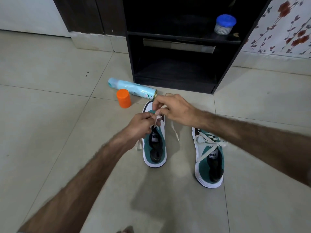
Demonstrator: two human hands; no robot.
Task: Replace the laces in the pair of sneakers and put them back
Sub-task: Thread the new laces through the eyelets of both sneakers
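Two green and white sneakers stand on the tiled floor, toes pointing away from me. The left sneaker (155, 149) has a loose white lace (175, 132) with one end trailing on the floor to each side. My left hand (140, 126) and my right hand (175, 109) meet over its front half, both pinching the lace near the eyelets. The right sneaker (209, 161) stands apart to the right with its white lace tied in a bow.
A black open shelf unit (178, 78) stands just beyond the shoes, with a blue-lidded jar (224, 25) on its upper shelf. A pale blue spray can (133, 88) lies on the floor beside its orange cap (124, 98). Floral wallpaper covers the wall at right.
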